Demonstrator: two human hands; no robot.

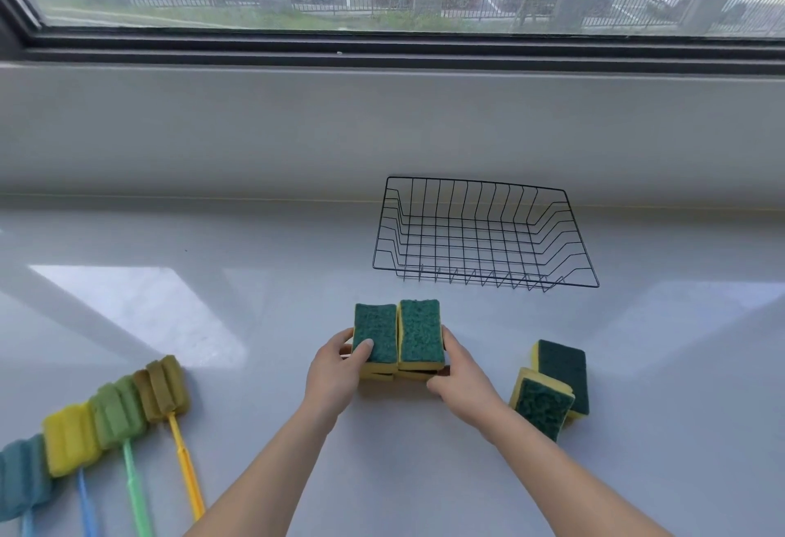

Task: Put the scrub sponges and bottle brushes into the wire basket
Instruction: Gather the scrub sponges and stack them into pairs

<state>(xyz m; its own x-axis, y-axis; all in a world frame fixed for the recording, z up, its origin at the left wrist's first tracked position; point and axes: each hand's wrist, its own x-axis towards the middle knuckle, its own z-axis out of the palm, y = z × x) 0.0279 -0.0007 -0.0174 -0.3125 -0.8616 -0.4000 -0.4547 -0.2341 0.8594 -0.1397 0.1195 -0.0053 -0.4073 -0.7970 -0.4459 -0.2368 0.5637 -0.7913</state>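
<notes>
A block of green-topped yellow scrub sponges [399,337] sits on the white counter in front of me, two side by side over more beneath. My left hand [335,371] grips its left side, thumb on the green top. My right hand [461,383] presses its right side. The black wire basket [484,184] stands empty behind and to the right. More scrub sponges [552,383] lie stacked at the right. Several bottle brushes [114,413] with sponge heads and coloured handles lie in a row at the lower left.
A grey wall and a window sill rise behind the white counter [255,324]. Sunlight patches fall on the counter at the left.
</notes>
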